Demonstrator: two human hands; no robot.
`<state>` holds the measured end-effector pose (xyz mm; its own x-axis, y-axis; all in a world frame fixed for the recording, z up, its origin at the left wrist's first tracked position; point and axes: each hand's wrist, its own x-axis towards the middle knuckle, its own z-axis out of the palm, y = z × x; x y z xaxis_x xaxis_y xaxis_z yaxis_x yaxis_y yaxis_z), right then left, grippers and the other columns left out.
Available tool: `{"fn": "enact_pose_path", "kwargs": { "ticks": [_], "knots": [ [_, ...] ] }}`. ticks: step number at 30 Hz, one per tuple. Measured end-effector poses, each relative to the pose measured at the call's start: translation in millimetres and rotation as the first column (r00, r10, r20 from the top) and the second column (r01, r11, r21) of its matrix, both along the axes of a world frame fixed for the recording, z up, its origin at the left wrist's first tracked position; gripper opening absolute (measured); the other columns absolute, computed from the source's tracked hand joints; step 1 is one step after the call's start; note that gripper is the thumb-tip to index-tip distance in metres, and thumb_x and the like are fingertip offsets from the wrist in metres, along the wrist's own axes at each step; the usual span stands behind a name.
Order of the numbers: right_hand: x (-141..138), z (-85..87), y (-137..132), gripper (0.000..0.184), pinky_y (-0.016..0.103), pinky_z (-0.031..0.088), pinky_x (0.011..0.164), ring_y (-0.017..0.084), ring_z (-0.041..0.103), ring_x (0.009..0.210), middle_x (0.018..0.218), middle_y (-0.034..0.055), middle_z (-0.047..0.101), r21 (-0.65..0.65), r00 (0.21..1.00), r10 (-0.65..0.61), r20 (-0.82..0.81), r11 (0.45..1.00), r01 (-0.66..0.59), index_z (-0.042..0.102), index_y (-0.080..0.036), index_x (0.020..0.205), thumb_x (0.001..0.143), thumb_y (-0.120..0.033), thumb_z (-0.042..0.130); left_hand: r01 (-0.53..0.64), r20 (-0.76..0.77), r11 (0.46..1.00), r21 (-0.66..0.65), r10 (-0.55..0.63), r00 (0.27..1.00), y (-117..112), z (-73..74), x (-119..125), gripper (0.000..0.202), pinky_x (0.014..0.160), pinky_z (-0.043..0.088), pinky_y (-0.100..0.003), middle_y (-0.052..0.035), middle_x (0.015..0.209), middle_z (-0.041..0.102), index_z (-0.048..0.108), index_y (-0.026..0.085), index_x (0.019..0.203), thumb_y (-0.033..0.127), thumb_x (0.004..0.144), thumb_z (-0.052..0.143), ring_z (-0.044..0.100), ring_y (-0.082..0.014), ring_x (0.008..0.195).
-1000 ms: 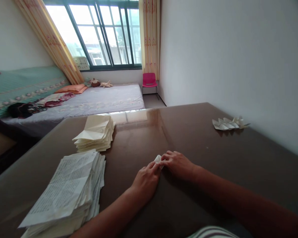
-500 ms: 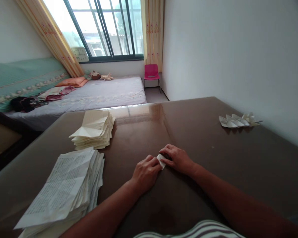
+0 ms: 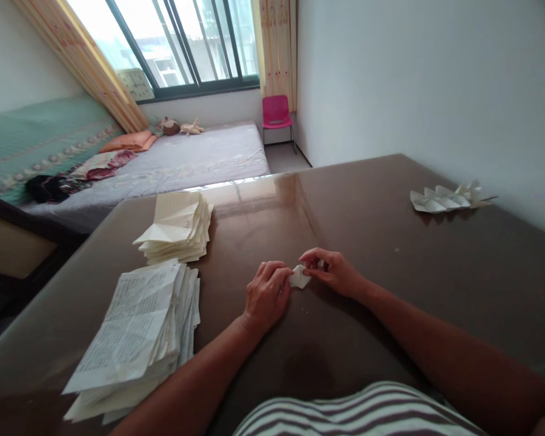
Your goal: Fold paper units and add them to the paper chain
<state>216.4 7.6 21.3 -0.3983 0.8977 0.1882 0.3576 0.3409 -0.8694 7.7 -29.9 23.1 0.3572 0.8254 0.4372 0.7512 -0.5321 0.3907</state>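
Note:
A small folded piece of off-white paper [image 3: 300, 277] is between my hands, low over the brown table [image 3: 358, 218]. My left hand [image 3: 269, 293] grips its left edge with thumb and fingers. From the other side, my right hand [image 3: 333, 272] pinches its right edge, the forefinger arched above the thumb. To the left lies a stack of printed paper sheets [image 3: 122, 330], with a pile of cream paper [image 3: 177, 225] just behind it. Far to the right rests a row of folded paper pieces [image 3: 445, 198] with a thin stick protruding from its end.
A white wall [image 3: 413, 79] runs along the table's right side. Beyond the far edge are a bed [image 3: 218, 148] and a pink chair [image 3: 276, 112] under a window. A dark piece of furniture [image 3: 18, 254] stands at the left.
The view has tilted down a little. The folded paper has turned between my hands, and my right hand's fingers have lifted into a pinch at its right edge.

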Motion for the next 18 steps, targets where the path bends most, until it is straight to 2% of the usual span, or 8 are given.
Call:
{"fn": "enact_pose_path", "kwargs": {
  "ticks": [1,3,8,13,18],
  "knots": [
    [0,0.6,-1,0.024,0.022,0.043,0.06,0.011,0.053,0.067,0.079,-0.0002,0.062,0.016,1.0,0.004,-0.008,1.0,-0.004,0.065,-0.019,0.096,0.082,-0.039,0.063,-0.034,0.021,0.999,-0.001,0.034,0.999,1,-0.7,0,0.023,0.085,0.05,-0.03,-0.0058,0.105,0.062,0.062,0.022,0.107,0.028,0.092,0.045,0.054,-0.0162,0.096],
    [-1,1.5,-3,0.022,0.022,0.043,0.061,0.011,0.053,0.068,0.079,0.0005,0.062,0.056,1.0,0.012,-0.022,0.998,-0.01,0.066,-0.019,0.09,0.083,-0.04,0.062,-0.019,0.027,1.0,-0.018,0.019,0.999,3,-2.3,0,0.026,0.083,0.051,-0.03,-0.0052,0.104,0.063,0.06,0.024,0.113,0.032,0.093,0.046,0.055,-0.0167,0.096],
    [-8,-2.7,-5,0.017,0.024,0.044,0.06,0.013,0.054,0.069,0.076,0.0006,0.06,0.121,0.998,0.051,-0.045,0.992,-0.045,0.068,-0.022,0.083,0.084,-0.037,0.061,0.033,0.047,0.999,0.01,-0.033,0.998,4,-7.1,0,0.024,0.078,0.052,-0.03,-0.0039,0.09,0.065,0.066,0.026,0.097,0.03,0.094,0.044,0.057,-0.0162,0.087],
    [-10,-12.2,2,0.018,0.026,0.045,0.062,0.014,0.055,0.067,0.074,0.0006,0.061,0.155,0.998,0.039,-0.045,0.987,-0.031,0.068,-0.021,0.078,0.082,-0.038,0.064,0.031,0.061,0.997,0.071,-0.035,0.998,4,-8.5,-2,0.028,0.073,0.053,-0.029,-0.0045,0.086,0.063,0.068,0.027,0.104,0.029,0.094,0.041,0.058,-0.0157,0.081],
    [-6,-12.8,3,0.023,0.026,0.046,0.066,0.014,0.057,0.071,0.077,0.0026,0.063,0.207,0.996,0.061,-0.061,0.977,-0.047,0.071,-0.02,0.082,0.082,-0.042,0.064,0.036,0.082,0.999,0.038,-0.039,0.996,2,-6.3,-1,0.026,0.079,0.051,-0.029,-0.004,0.088,0.064,0.068,0.024,0.1,0.03,0.094,0.044,0.058,-0.0152,0.085]
  ]
}}
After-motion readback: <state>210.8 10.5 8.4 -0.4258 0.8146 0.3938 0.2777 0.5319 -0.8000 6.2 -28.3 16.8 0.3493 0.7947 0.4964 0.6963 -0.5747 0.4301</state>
